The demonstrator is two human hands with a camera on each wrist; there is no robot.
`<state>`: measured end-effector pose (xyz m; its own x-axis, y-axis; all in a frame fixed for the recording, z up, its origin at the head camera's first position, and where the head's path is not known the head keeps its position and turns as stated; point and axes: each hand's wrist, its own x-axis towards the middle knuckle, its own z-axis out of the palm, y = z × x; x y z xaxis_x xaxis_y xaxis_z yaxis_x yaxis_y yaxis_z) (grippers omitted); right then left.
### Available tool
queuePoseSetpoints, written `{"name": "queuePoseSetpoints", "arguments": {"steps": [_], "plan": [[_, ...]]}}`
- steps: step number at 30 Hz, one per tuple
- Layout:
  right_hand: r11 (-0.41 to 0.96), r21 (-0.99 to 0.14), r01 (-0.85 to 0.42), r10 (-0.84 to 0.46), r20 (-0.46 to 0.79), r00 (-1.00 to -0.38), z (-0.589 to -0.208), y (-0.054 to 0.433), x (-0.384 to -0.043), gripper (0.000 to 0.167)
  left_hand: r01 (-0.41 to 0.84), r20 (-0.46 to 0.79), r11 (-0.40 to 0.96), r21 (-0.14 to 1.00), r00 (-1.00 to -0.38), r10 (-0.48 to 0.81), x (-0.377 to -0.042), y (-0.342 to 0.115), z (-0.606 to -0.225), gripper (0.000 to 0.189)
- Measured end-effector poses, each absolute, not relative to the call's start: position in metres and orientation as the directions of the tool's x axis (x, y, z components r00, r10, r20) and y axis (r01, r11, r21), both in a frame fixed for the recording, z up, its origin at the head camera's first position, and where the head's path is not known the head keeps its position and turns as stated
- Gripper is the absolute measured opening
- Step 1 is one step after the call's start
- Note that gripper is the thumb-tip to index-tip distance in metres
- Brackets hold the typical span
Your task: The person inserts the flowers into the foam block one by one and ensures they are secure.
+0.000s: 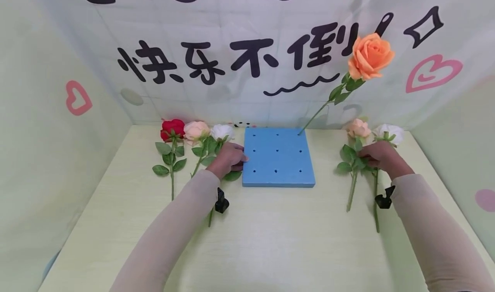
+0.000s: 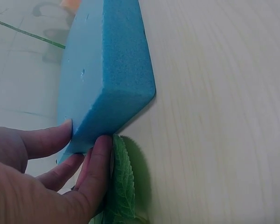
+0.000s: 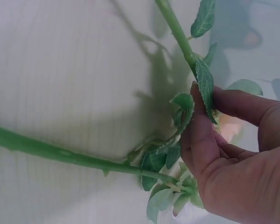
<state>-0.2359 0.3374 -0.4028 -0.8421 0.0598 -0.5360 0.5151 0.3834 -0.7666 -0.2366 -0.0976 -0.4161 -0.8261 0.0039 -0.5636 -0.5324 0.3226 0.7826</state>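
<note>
A blue foam block (image 1: 276, 161) with rows of small holes lies flat on the table. My left hand (image 1: 229, 158) holds its left edge, thumb (image 2: 51, 140) on the holed face and fingers against the side. A green leaf (image 2: 122, 186) lies just under those fingers. From the block's back right corner an orange rose (image 1: 371, 56) stands up, leaning right. On the right, my right hand (image 1: 380, 155) pinches the leafy stem (image 3: 177, 35) of a peach rose (image 1: 358, 128) between thumb and fingers. Close beside it lies a white rose (image 1: 388, 133), its stem passing below the hand.
Left of the block lie a red rose (image 1: 172, 129), a pink rose (image 1: 196, 130) and another white rose (image 1: 222, 132), stems toward the front. A printed cloth backdrop (image 1: 216, 98) rises behind the table (image 1: 294, 240).
</note>
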Motion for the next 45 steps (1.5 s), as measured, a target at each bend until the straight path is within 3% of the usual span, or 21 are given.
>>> {"name": "queuePoseSetpoints", "arguments": {"steps": [3,9,15,21,34,45], "plan": [[0.349,-0.779,0.522,0.064,-0.535,-0.842,-0.399,0.339,-0.234,0.026,-0.531,-0.562,0.325,0.783,-0.827,0.003,-0.236,-0.097,-0.417,0.055],[0.33,-0.8,0.501,0.095,-0.499,-0.861,-0.391,0.34,-0.232,0.014,-0.531,-0.562,0.331,0.78,-0.827,-0.005,-0.236,-0.098,-0.417,0.055],[0.271,-0.845,0.461,0.083,-0.456,-0.886,-0.383,0.343,-0.228,0.033,-0.527,-0.559,0.326,0.784,-0.829,0.003,-0.236,-0.098,-0.416,0.055],[0.275,-0.874,0.401,0.086,-0.393,-0.916,-0.38,0.344,-0.227,0.008,-0.522,-0.553,0.332,0.786,-0.833,-0.001,-0.237,-0.097,-0.417,0.055],[0.321,-0.882,0.345,0.137,-0.318,-0.938,-0.376,0.343,-0.223,0.017,-0.537,-0.568,0.331,0.776,-0.823,-0.005,-0.238,-0.097,-0.417,0.054],[-0.028,-0.969,0.245,0.111,-0.246,-0.963,-0.378,0.34,-0.222,0.02,-0.543,-0.571,0.335,0.77,-0.821,-0.018,-0.239,-0.095,-0.416,0.054]]}}
